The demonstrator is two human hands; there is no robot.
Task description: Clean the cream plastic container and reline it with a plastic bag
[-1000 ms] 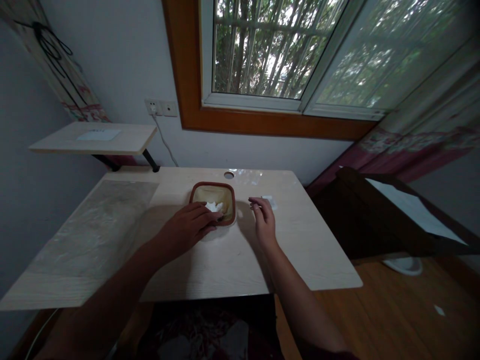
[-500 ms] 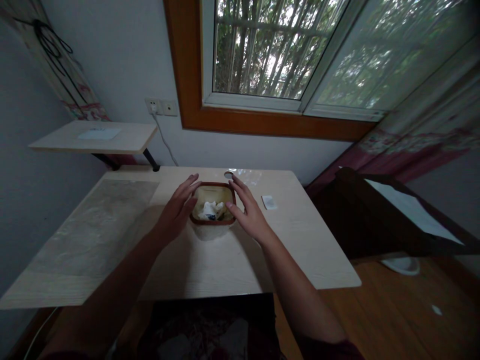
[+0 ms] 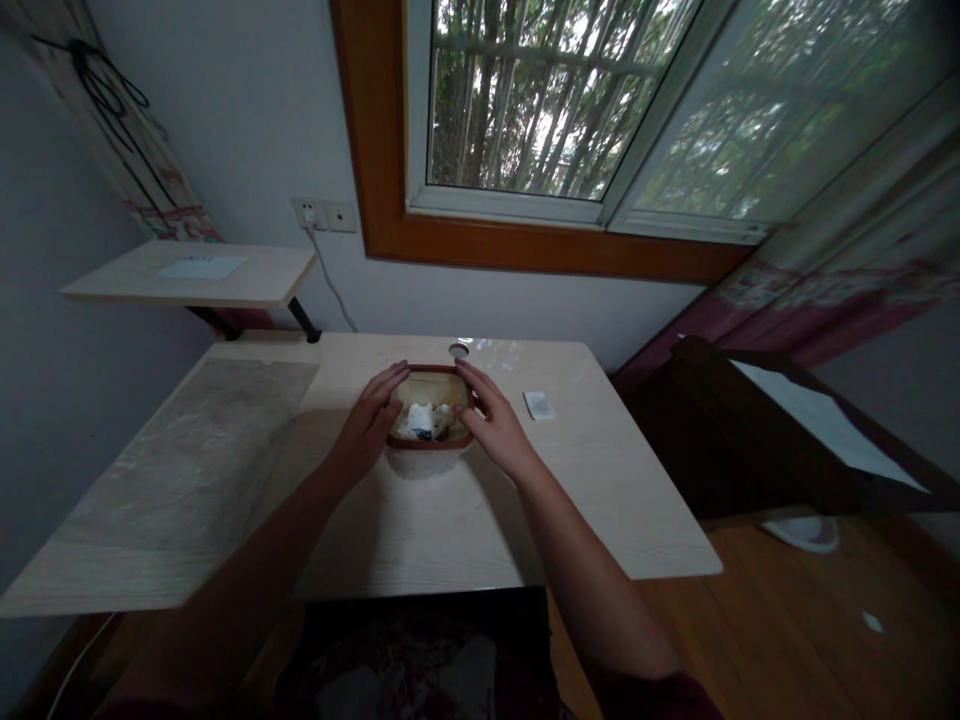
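From my end I have the square tub [image 3: 422, 462] between both hands, on the table [image 3: 600, 500] straight ahead, its brown rim facing up. The left hand [image 3: 366, 422] lies along its left side and the right hand [image 3: 496, 425] along its right, so neither is plainly nearer. The tub lies to the right of the left fingers and to the left of the right ones. Its mouth looks about as wide as it is deep, and I can make out no clear long axis. On each hand the fingers lie close together toward the far corner, with the thumb set apart, nearer me, by the rim. Both seem to touch it, but I cannot tell whether they grip or merely rest. Inside the tub, between the thumbs, sits crumpled white paper [image 3: 421, 420], which neither hand holds. A small white packet [image 3: 538, 405] lies on the table, to the right of the right hand, apart from it
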